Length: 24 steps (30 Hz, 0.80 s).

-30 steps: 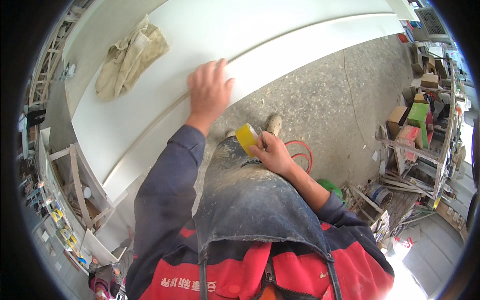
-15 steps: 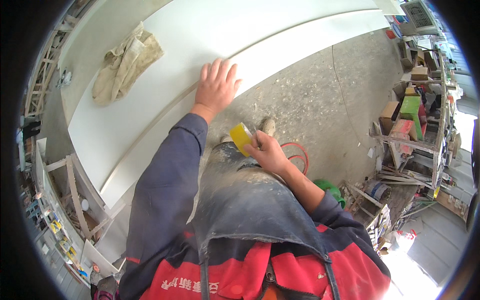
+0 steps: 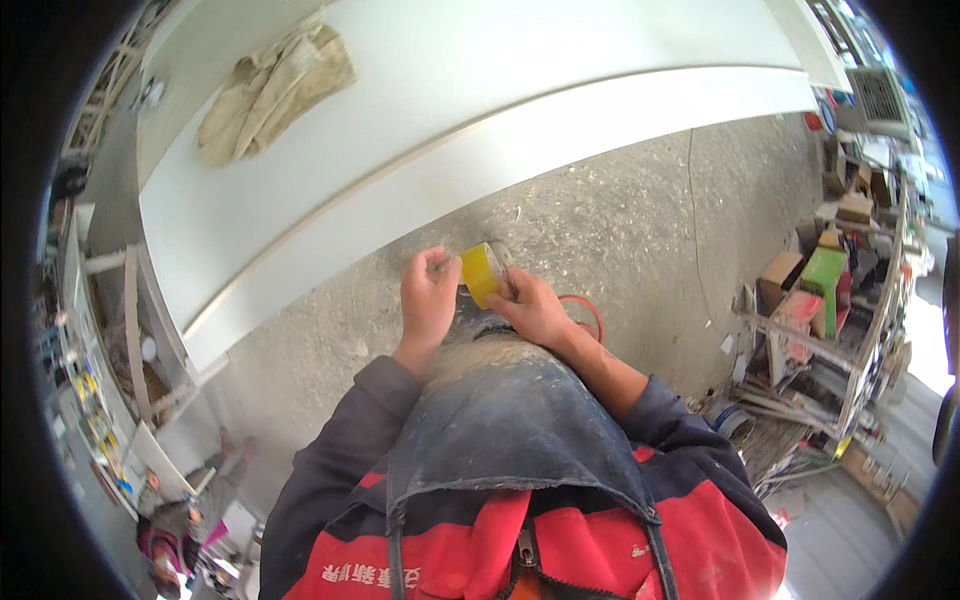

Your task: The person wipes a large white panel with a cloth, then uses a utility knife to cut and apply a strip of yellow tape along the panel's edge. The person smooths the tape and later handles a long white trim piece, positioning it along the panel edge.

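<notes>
A roll of glossy yellow adhesive tape (image 3: 481,276) is in front of my apron. My right hand (image 3: 531,312) is closed round the roll's right side. At its left edge is my left hand (image 3: 428,300), its fingers curled in and thumb and fingertips pinched against the tape. Whether a loose end is lifted there is too small to make out. Beyond both hands lies a large white panel (image 3: 560,125) with a raised strip along it. A crumpled beige cloth (image 3: 275,92) rests on the panel's far left part.
On the right, a cluttered rack (image 3: 850,375) holds several boxes, among them a green box (image 3: 822,280). A red hose (image 3: 592,312) curls on the speckled floor by my right forearm. Another person (image 3: 170,545) shows at the lower left, near a wooden frame (image 3: 135,330).
My left hand has come off the white panel, back toward me, and now meets the tape roll with curled fingers. My right hand keeps hold of the roll. The view has shifted.
</notes>
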Available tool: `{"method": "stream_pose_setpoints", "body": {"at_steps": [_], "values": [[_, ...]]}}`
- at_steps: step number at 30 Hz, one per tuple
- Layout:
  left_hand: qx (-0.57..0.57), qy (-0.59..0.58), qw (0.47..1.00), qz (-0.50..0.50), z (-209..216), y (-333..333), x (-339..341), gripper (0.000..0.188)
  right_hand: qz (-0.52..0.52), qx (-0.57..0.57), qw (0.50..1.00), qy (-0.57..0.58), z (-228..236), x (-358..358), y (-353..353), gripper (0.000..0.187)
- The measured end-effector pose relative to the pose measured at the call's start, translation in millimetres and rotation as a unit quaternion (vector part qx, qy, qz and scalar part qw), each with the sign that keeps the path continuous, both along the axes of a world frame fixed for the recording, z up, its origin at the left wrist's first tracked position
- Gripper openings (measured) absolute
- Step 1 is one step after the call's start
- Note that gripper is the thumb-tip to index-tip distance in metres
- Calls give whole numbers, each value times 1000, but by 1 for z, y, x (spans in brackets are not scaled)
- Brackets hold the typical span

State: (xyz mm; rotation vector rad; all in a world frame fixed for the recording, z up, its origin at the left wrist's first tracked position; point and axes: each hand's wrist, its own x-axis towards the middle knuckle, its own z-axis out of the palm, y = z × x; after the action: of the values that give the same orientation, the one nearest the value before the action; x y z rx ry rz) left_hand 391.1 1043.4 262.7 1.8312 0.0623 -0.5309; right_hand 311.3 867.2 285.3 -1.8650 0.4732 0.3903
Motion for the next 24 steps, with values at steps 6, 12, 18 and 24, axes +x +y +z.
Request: {"method": "stream_pose_setpoints", "body": {"at_steps": [6,12,18,24], "values": [[-259,264,918,145,7,-23,6,45,86,41,995,12,4,10,-23,32],[-267,240,905,228,1,-41,-1,24,161,-1,987,0,2,29,-56,34],[-248,185,914,262,-12,-56,-6,20,299,-205,924,-120,44,73,-80,25],[-217,142,922,288,-16,-66,-11,19,412,-320,840,-148,61,110,-80,23]]}}
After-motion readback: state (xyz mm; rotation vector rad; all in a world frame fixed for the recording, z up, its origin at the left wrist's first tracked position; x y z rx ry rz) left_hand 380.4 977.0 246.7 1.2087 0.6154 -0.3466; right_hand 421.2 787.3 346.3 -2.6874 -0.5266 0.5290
